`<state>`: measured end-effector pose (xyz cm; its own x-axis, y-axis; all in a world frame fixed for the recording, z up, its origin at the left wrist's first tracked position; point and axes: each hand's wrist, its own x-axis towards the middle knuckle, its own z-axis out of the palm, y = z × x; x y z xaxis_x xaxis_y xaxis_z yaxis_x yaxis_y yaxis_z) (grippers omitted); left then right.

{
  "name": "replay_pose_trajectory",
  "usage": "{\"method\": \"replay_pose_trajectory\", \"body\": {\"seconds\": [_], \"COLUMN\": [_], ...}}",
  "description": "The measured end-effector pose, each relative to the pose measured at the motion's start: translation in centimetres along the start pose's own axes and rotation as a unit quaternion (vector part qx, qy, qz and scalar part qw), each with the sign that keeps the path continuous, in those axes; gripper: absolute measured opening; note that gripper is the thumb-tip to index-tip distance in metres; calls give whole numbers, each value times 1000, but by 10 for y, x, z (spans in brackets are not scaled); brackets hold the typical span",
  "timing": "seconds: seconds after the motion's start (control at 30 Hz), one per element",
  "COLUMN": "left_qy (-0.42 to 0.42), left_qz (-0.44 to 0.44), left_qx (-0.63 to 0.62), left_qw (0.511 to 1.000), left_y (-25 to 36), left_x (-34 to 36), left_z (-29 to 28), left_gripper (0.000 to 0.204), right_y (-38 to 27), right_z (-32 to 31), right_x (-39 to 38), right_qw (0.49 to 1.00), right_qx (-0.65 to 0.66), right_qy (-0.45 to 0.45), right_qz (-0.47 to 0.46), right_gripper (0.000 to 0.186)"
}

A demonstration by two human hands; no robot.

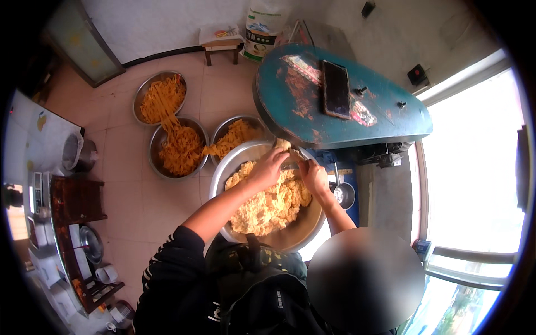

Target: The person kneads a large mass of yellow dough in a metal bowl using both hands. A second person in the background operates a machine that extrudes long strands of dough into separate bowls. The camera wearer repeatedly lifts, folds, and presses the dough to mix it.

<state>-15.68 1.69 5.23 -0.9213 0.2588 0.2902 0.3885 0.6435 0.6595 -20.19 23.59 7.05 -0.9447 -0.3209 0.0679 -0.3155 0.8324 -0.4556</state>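
My left hand (268, 167) and right hand (314, 176) pinch, fingers closed, a pale dough lump (283, 145) above the big steel bowl (223, 173), probably feeding the teal machine (379, 111); I'd press evenly, fingertips clear.

Pink tiled floor (139, 195), bright window (474, 167)

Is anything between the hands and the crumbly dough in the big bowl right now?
Nothing visible. The left hand and right hand are already at the far rim of the large metal bowl, right over the pale crumbly dough, under the edge of the teal machine.
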Motion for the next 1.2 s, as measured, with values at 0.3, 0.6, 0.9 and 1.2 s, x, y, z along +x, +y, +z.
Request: {"method": "replay_pose_trajectory", "body": {"seconds": [0.3,0.6,0.9,1.2], "left_qy": [-326,-216,-180,-233], "left_qz": [3,0,-37,-32], "left_qx": [121,185,10,-99], "left_qw": [938,959,983,967], "left_y": [24,25,7,16], "left_x": [-102,-110,-115,-131], "left_z": [52,114,106,49], "left_gripper": [51,46,18,48], "right_y": [-27,-30,-28,-22], "right_z": [10,30,25,50], "right_x": [10,38,58,45], "right_qw": [997,991,989,989], "right_qx": [-15,-91,-96,-109], "right_qy": [-57,-57,-62,-77], "right_qz": [45,74,89,63], "right_gripper": [30,39,40,40]}}
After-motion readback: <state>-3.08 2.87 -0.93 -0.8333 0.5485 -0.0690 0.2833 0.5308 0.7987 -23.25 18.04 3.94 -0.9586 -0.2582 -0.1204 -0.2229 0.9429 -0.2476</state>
